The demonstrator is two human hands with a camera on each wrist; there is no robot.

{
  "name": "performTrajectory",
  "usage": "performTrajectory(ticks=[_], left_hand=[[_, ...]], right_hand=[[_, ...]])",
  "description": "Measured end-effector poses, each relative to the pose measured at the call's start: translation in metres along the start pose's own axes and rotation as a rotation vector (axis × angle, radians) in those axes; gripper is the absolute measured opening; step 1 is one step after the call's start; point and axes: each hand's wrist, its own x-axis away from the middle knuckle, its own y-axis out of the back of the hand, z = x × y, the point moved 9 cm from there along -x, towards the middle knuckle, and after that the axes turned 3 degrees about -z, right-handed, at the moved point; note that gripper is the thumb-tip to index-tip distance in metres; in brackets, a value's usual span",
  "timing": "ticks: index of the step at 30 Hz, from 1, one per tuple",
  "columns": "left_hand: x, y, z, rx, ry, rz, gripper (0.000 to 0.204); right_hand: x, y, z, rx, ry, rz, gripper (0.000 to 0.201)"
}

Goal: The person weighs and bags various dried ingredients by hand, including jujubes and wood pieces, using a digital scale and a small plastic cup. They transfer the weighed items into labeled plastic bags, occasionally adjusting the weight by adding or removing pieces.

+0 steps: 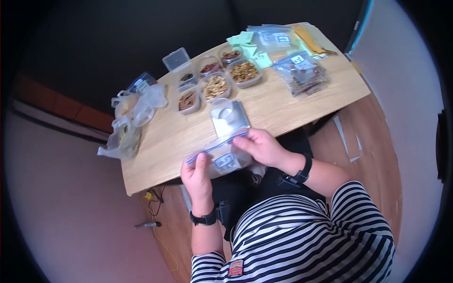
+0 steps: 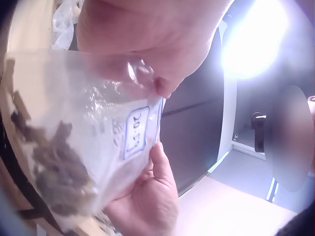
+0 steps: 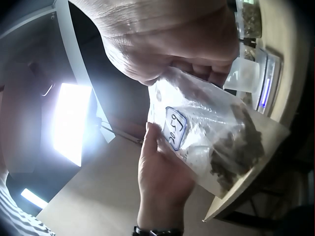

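A clear zip bag [image 1: 219, 162] with a blue seal strip hangs between both hands at the table's near edge. My left hand [image 1: 197, 181] pinches the left end of the strip, thumb on top. At the other end, my right hand [image 1: 265, 148] pinches the strip between thumb and fingers. Brown dried pieces [image 2: 64, 182] lie in the bottom of the bag, and a blue-framed label [image 3: 175, 129] with handwriting is on its front. Just beyond the bag sits a small scale [image 1: 221, 128] bearing a translucent cup [image 1: 224, 113].
Several clear tubs of dried foods stand behind the scale, including a tub of yellowish-brown pieces [image 1: 244, 71]. Plastic bags [image 1: 126, 134] lie along the left edge. At right are a filled zip bag [image 1: 302, 75], green notes [image 1: 262, 60] and a yellow packet [image 1: 306, 38].
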Motion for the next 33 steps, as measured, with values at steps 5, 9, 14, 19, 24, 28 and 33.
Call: performTrajectory(ticks=[5, 9, 14, 19, 24, 28, 33], left_hand=[[0.011, -0.018, 0.008, 0.09, 0.044, -0.017, 0.021], [0.003, -0.014, 0.01, 0.029, -0.009, 0.014, 0.027], [-0.032, 0.035, 0.028, -0.129, -0.06, -0.192, 0.031], [-0.066, 0.076, 0.052, -0.27, -0.035, -0.233, 0.029], [-0.087, 0.087, 0.066, -0.288, 0.039, -0.225, 0.027], [-0.087, 0.08, 0.073, -0.447, -0.043, -0.234, 0.029], [-0.084, 0.075, 0.076, -0.55, -0.052, -0.199, 0.029]], right_hand=[[0.017, 0.014, -0.025, 0.036, -0.025, 0.013, 0.025], [0.025, 0.048, -0.007, 0.041, 0.053, -0.089, 0.024], [0.039, 0.136, 0.07, 0.266, 0.203, -0.35, 0.024], [0.056, 0.259, 0.135, 0.373, 0.24, -0.606, 0.023], [0.065, 0.363, 0.183, 0.388, 0.296, -0.771, 0.023], [0.066, 0.435, 0.177, 0.432, 0.166, -0.839, 0.023], [0.054, 0.466, 0.154, 0.673, -0.088, -0.826, 0.027]])
